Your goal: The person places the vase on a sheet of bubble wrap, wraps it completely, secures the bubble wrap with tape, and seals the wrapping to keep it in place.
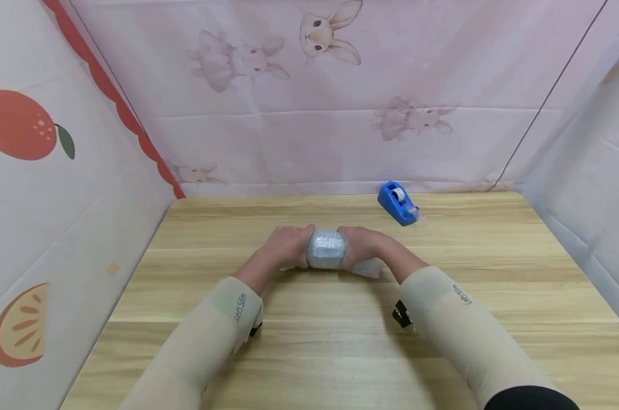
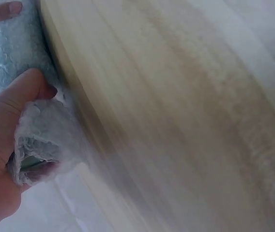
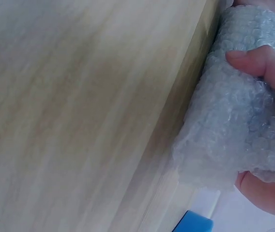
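A roll of bubble wrap (image 1: 326, 249) lies crosswise just above the wooden table, wound around something that hardly shows. My left hand (image 1: 290, 246) grips its left end; in the left wrist view the thumb lies along the bubble wrap (image 2: 50, 130), and a greenish thing peeks out of the open end. At the other end my right hand (image 1: 359, 245) holds the roll, thumb on the near side, as the right wrist view shows. A loose flap of wrap sticks out past the right hand. What is inside cannot be told.
A blue tape dispenser (image 1: 398, 203) with a roll of clear tape stands at the back of the wooden table (image 1: 330, 347), right of the hands. Printed cloth walls (image 1: 288, 136) with rabbits and fruit enclose the back and both sides.
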A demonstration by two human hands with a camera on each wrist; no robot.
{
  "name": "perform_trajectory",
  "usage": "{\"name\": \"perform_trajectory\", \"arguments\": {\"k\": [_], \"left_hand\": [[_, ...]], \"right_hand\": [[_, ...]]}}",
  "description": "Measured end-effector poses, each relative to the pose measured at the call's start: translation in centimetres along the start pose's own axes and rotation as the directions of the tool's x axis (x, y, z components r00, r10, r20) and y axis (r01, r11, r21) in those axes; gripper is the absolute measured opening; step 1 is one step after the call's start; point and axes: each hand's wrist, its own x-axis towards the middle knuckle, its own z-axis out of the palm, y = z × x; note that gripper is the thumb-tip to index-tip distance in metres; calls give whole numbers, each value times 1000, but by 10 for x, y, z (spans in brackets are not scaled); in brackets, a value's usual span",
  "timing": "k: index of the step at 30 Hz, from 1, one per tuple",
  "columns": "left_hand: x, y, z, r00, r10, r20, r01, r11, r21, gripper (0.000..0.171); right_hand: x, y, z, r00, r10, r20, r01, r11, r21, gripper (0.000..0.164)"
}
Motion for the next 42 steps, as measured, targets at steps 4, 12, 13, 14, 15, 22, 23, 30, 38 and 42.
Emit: {"name": "perform_trajectory", "arguments": {"k": [4, 12, 13, 14, 15, 22, 23, 30, 38, 42], "left_hand": [[0, 1, -1, 1000, -1, 18, 2, 1000, -14, 63], [-6, 3, 2, 993, -56, 99, 67, 992, -108, 65], [-6, 3, 2, 991, -64, 116, 78, 989, -123, 64], [-7, 3, 3, 988, -71, 134, 90, 986, -139, 63], [-8, 3, 3, 985, -76, 152, 100, 983, -152, 62], [-8, 3, 0, 973, -77, 216, 123, 970, -211, 58], [-7, 3, -2, 971, -75, 226, 127, 966, -227, 57], [-5, 3, -12, 952, -70, 298, 172, 927, -334, 51], [0, -6, -10, 939, -13, 343, 172, 883, -436, 49], [3, -9, -8, 935, 25, 353, 161, 858, -488, 48]], "right_hand": [[-2, 0, -1, 1000, -20, 3, 20, 1000, -15, 64], [-17, -10, 7, 997, 6, -75, -16, 991, -135, 101], [-20, -12, 10, 996, 12, -91, -27, 985, -170, 106], [-22, -14, 13, 994, 15, -108, -36, 979, -200, 110], [-25, -16, 16, 992, 16, -123, -45, 971, -234, 113], [-32, -20, 31, 957, -44, -288, -81, 908, -411, 101], [-32, -19, 32, 950, -54, -307, -84, 905, -417, 97], [-24, -12, 32, 932, -99, -348, -24, 943, -332, 79], [-16, -8, 27, 932, -115, -343, 16, 960, -279, 69], [-13, -8, 23, 943, -102, -318, 9, 960, -281, 72]]}}
